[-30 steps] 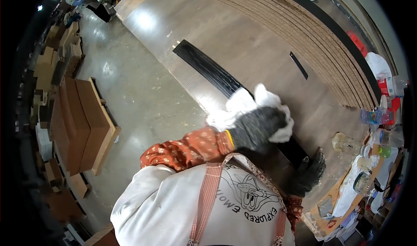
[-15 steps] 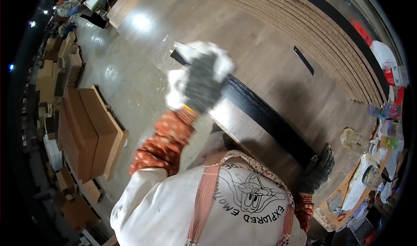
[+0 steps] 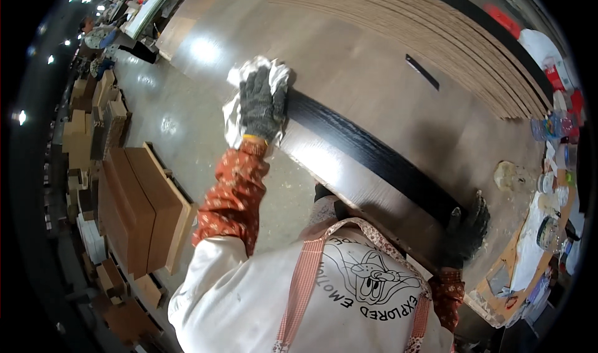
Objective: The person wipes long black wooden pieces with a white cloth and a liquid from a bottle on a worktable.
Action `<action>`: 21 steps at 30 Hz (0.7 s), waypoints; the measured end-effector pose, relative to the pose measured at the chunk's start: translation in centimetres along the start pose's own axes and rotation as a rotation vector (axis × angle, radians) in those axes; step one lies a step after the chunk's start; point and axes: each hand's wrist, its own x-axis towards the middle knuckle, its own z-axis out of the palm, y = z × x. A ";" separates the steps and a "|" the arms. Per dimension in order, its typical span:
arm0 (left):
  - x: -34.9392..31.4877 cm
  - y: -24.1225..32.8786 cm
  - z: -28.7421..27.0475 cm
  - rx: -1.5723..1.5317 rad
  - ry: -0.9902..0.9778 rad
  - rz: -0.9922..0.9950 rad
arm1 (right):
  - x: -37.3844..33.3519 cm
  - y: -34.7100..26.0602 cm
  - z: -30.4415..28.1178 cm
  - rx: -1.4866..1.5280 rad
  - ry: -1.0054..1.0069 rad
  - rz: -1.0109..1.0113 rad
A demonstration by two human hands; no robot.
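A long black board (image 3: pixel 374 157) with a wood-grain surface lies slantwise on a broad greyish-brown panel. At its far left end, my left hand (image 3: pixel 261 104), in a grey knit glove, presses a bunched white cloth (image 3: pixel 232 119). The fingers lie fairly flat over the cloth, which hides that end of the board. My right hand (image 3: pixel 466 235), in a dark, stained glove, rests against the near right end. Its thumb is at the board's edge and its fingers stretch out past the end, apart from the thumb.
The wide panel (image 3: pixel 336 60) carries a small black strip (image 3: pixel 422 73). Stacked boards (image 3: pixel 430 42) stand along the far right side. Bottles and jars crowd a wooden side surface (image 3: pixel 498 294) at right. Brown boards on a pallet (image 3: pixel 134 210) stand at left; a person (image 3: pixel 103 38) is farther off.
My left hand and the cloth have moved left to the board's far end, and the cloth now lies flatter beneath the hand. My right hand stays at the near end.
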 end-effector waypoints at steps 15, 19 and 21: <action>-0.6 -4.3 1.1 -0.315 -0.133 -0.485 | -0.6 0.0 -0.6 0.789 0.276 0.432; -1.5 -3.9 1.1 -0.556 0.001 -0.665 | 3.8 10.7 2.5 1.073 0.598 0.409; -2.3 -4.8 1.7 -0.510 0.056 -0.604 | 7.3 10.0 1.7 0.864 0.570 0.335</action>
